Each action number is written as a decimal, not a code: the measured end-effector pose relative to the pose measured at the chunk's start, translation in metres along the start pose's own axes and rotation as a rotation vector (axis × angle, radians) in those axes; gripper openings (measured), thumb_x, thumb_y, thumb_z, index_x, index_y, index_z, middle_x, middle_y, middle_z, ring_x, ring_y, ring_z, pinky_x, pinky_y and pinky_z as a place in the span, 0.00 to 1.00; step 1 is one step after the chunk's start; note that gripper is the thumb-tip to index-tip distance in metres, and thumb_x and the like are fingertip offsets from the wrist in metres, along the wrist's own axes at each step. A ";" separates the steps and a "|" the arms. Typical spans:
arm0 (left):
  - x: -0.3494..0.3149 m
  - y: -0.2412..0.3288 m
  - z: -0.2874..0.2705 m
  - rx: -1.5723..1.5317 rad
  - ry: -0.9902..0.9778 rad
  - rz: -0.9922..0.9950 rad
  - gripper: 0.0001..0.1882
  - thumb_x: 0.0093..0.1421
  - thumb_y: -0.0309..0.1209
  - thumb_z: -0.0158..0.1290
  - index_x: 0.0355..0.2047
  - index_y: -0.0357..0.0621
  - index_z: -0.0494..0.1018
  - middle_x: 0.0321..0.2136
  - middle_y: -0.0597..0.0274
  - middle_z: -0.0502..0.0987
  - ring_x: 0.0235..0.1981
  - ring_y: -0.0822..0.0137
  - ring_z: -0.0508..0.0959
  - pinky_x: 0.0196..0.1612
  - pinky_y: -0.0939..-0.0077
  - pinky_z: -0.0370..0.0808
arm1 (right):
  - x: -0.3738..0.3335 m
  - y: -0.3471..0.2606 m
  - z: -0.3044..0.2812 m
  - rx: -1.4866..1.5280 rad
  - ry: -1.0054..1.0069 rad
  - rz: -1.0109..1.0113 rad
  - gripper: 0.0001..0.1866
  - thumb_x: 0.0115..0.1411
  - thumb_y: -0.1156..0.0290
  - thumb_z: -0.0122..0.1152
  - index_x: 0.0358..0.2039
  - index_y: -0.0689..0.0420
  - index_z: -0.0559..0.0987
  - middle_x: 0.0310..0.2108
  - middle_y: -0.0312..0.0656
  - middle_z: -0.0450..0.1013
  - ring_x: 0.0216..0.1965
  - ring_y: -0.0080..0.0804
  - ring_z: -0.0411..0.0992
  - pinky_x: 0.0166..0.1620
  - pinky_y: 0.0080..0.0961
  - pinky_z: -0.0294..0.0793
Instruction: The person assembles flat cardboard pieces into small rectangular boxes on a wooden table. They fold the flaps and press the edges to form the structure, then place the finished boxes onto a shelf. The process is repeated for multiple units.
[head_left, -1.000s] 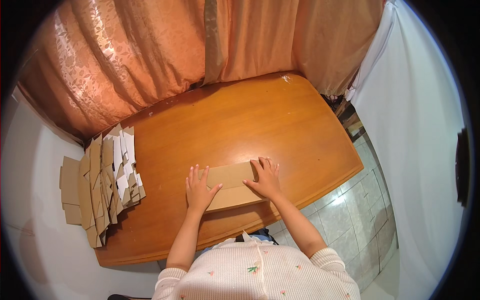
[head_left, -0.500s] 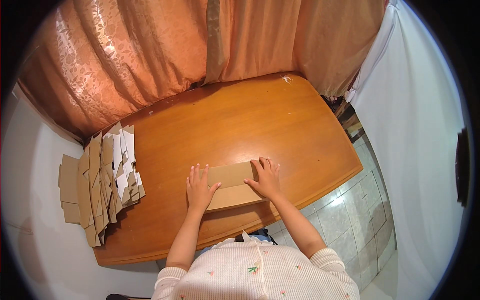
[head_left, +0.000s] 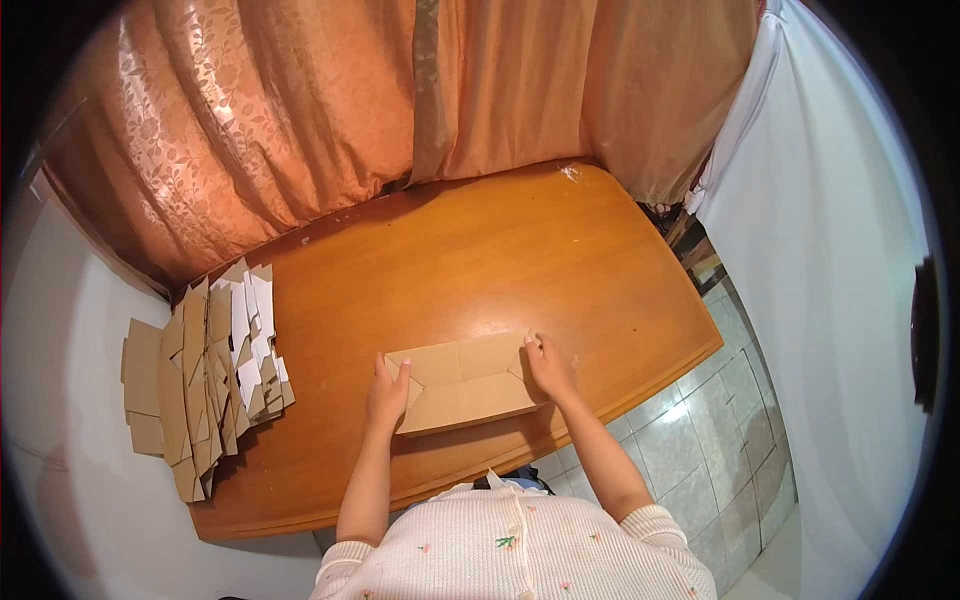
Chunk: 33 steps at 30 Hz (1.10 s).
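A brown cardboard box [head_left: 468, 388], partly folded, rests on the wooden table [head_left: 480, 250] close to its front edge. Crease lines run across it, and slanting folds show at both ends. My left hand [head_left: 386, 400] grips its left end, thumb on the upper face and the fingers along the outer side. At the right end, my right hand [head_left: 550, 368] is closed round the far corner, with the thumb and fingertips bent over the edge. The underside of the cardboard is hidden.
On the table's left side lies an overlapping pile of flat brown and white cardboard pieces [head_left: 215, 365], some jutting past the edge. Orange curtains [head_left: 290, 110] hang behind the table. A white cloth [head_left: 820, 220] hangs at the right above the tiled floor [head_left: 690, 430].
Both hands were spread flat on top of the cardboard; now they hold its two ends. The end folds show more, and the view has tipped slightly.
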<state>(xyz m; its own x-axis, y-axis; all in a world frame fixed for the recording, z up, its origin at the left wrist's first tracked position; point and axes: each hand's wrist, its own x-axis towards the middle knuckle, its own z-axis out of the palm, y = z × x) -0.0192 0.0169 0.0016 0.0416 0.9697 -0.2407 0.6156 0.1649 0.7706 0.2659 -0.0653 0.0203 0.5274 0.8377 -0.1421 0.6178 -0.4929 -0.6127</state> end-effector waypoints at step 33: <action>-0.089 -0.024 0.014 -0.056 0.036 0.501 0.35 0.63 0.33 0.44 0.66 0.34 0.44 0.66 0.41 0.51 0.67 0.45 0.50 0.67 0.55 0.46 | -0.066 0.076 -0.024 0.804 -0.088 -0.074 0.20 0.64 0.67 0.54 0.54 0.60 0.66 0.49 0.44 0.68 0.50 0.31 0.67 0.54 0.28 0.67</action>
<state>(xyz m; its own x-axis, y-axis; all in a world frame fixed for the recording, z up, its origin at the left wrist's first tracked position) -0.0268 -0.0763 -0.0038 0.2935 0.9375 0.1869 0.4837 -0.3143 0.8169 0.2917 -0.1632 0.0016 0.4328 0.8936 -0.1191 0.0240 -0.1435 -0.9894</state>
